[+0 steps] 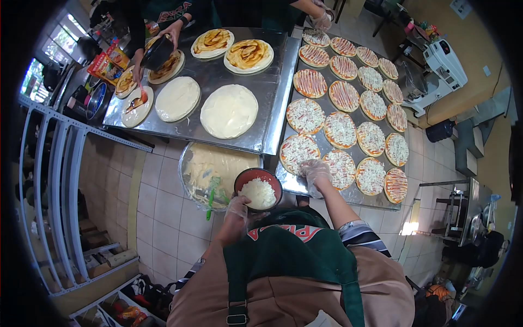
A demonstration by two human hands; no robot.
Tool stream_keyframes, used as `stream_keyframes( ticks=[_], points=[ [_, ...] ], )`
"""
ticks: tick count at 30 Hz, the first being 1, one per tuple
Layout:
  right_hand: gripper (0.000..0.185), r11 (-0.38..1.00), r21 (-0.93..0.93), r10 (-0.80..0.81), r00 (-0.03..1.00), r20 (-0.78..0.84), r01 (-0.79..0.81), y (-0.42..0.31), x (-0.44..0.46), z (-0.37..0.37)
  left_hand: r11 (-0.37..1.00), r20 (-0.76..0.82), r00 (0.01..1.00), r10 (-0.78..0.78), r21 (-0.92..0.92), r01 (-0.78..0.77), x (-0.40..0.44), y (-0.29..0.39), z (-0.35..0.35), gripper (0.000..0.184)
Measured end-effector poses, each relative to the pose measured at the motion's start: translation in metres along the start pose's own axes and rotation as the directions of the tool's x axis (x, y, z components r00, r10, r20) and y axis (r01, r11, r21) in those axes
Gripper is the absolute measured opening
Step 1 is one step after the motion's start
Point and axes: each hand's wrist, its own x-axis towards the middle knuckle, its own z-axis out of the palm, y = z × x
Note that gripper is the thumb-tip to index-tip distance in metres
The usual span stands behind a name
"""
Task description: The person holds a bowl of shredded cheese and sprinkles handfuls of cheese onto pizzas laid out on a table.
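My left hand (237, 210), in a clear plastic glove, grips the rim of a bowl (278, 188) with a reddish inside. White grated cheese (258, 193) lies in it. My right hand (317, 175), also gloved, is over the right edge of a cheese-topped pizza (297, 152). Its fingers are bent down and drawn together; what they hold, if anything, is hidden. Beside this hand is another cheese-topped pizza (339, 170). Several pizzas fill the right metal table (318, 197), some with white cheese, others with only reddish and pale stripes, like this pizza (396, 185).
On the left metal table (218, 82) lie plain dough rounds (229, 111) and sauced ones (248, 56). A co-worker's hands (173, 34) hold a dark bowl (157, 53) and spread sauce. Another person's gloved hand (322, 20) is at the far end. Below sits a plastic-covered tub (190, 169) with a green-handled utensil (211, 199).
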Motion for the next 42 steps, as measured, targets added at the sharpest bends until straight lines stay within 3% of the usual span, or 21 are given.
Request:
stream_keyframes(
  ticks=[2, 6, 9, 11, 12, 14, 16, 17, 18, 19, 20, 22, 23, 24, 25, 27, 29, 31, 33, 39, 42],
  points=[
    [0.024, 0.852, 0.521, 0.119, 0.989, -0.089, -0.056, 0.027, 0.02, 0.02, 0.999, 0.004, 1.0, 0.018, 0.026, -0.018, 0.0, 0.0, 0.0, 0.05],
    [0.021, 0.79, 0.613, 0.113, 0.977, -0.18, 0.022, 0.068, 0.053, 0.028, 1.0, -0.051, 0.999, 0.014, 0.009, -0.014, -0.007, 0.004, 0.01, 0.052],
    [0.02, 0.885, 0.456, 0.054, 0.953, -0.298, 0.092, 0.056, 0.038, -0.003, 0.998, -0.099, 0.995, 0.013, 0.059, -0.007, -0.003, 0.002, 0.008, 0.051],
    [0.022, 0.501, 0.86, 0.198, 0.98, -0.003, -0.099, 0.023, 0.017, -0.028, 0.993, -0.134, 0.991, 0.022, 0.121, -0.006, 0.008, 0.002, 0.002, 0.052],
    [0.022, 0.499, 0.861, 0.197, 0.98, -0.004, -0.097, 0.008, 0.006, -0.038, 0.997, -0.126, 0.992, -0.02, 0.07, 0.029, 0.017, 0.001, -0.003, 0.053],
    [0.02, 0.239, 0.969, -0.047, 0.996, 0.079, -0.066, -0.02, -0.02, -0.048, 0.997, -0.118, 0.991, -0.064, 0.023, 0.068, 0.018, 0.001, 0.002, 0.056],
    [0.021, 0.669, 0.735, -0.322, 0.934, 0.156, 0.108, -0.049, -0.038, -0.056, 0.995, -0.004, 1.0, -0.01, 0.094, 0.011, 0.009, 0.002, 0.023, 0.061],
    [0.029, 0.811, 0.424, -0.49, 0.863, 0.119, 0.403, -0.057, -0.045, -0.055, 0.995, -0.005, 1.0, -0.011, 0.098, 0.011, 0.018, -0.003, 0.014, 0.061],
    [0.036, 0.858, 0.038, -0.513, 0.852, 0.107, 0.512, -0.065, -0.047, -0.045, 0.722, 0.294, 0.902, 0.316, 0.542, -0.43, 0.034, -0.011, -0.003, 0.063],
    [0.036, 0.859, 0.04, -0.512, 0.853, 0.103, 0.51, -0.076, -0.051, -0.039, 0.128, 0.667, 0.645, 0.373, 0.652, -0.748, 0.044, -0.015, -0.012, 0.064],
    [0.037, 0.857, -0.018, -0.514, 0.857, 0.045, 0.515, -0.086, -0.055, -0.034, 0.126, 0.67, 0.645, 0.368, 0.651, -0.749, 0.034, -0.011, 0.002, 0.064],
    [0.038, 0.86, -0.08, -0.508, 0.861, -0.024, 0.505, -0.094, -0.064, -0.024, 0.732, 0.383, 0.883, 0.271, 0.514, -0.447, 0.01, 0.001, 0.038, 0.066],
    [0.037, 0.777, -0.042, -0.63, 0.775, -0.047, 0.628, -0.094, -0.068, -0.018, 0.92, 0.264, 0.956, 0.129, 0.329, -0.215, 0.006, 0.004, 0.05, 0.068],
    [0.037, 0.676, -0.01, -0.736, 0.673, -0.074, 0.737, -0.093, -0.069, -0.015, 0.918, 0.275, 0.954, 0.12, 0.335, -0.212, 0.009, 0.003, 0.051, 0.068],
    [0.037, 0.685, -0.016, -0.727, 0.682, -0.084, 0.728, -0.1, -0.072, -0.026, 0.899, 0.28, 0.95, 0.137, 0.367, -0.238, 0.012, 0.001, 0.048, 0.068],
    [0.038, 0.824, 0.027, -0.517, 0.73, 0.447, 0.566, -0.116, -0.082, -0.057, 0.854, 0.295, 0.94, 0.17, 0.432, -0.289, 0.018, -0.002, 0.035, 0.068],
    [0.038, 0.827, -0.065, -0.475, 0.756, 0.451, 0.559, -0.105, -0.08, -0.052, 0.799, 0.317, 0.927, 0.201, 0.494, -0.342, 0.025, -0.004, 0.03, 0.069],
    [0.04, 0.822, -0.249, -0.521, 0.853, 0.036, 0.513, -0.088, -0.07, -0.042, 0.767, 0.346, 0.916, 0.204, 0.525, -0.369, 0.023, -0.004, 0.048, 0.069],
    [0.043, 0.878, -0.215, -0.431, 0.902, 0.031, 0.427, -0.073, -0.069, -0.048, 0.964, 0.283, 0.952, 0.115, 0.2, -0.176, -0.003, -0.002, 0.089, 0.075],
    [0.044, 0.947, -0.036, -0.286, 0.89, 0.356, 0.319, -0.042, -0.078, -0.06, 0.938, 0.192, 0.978, 0.086, 0.315, -0.145, 0.025, -0.027, 0.106, 0.074],
    [0.042, 0.908, -0.008, -0.398, 0.867, 0.299, 0.42, -0.013, -0.078, -0.06, 0.972, 0.24, 0.97, 0.035, 0.218, -0.089, 0.046, -0.043, 0.119, 0.074]
  ],
)
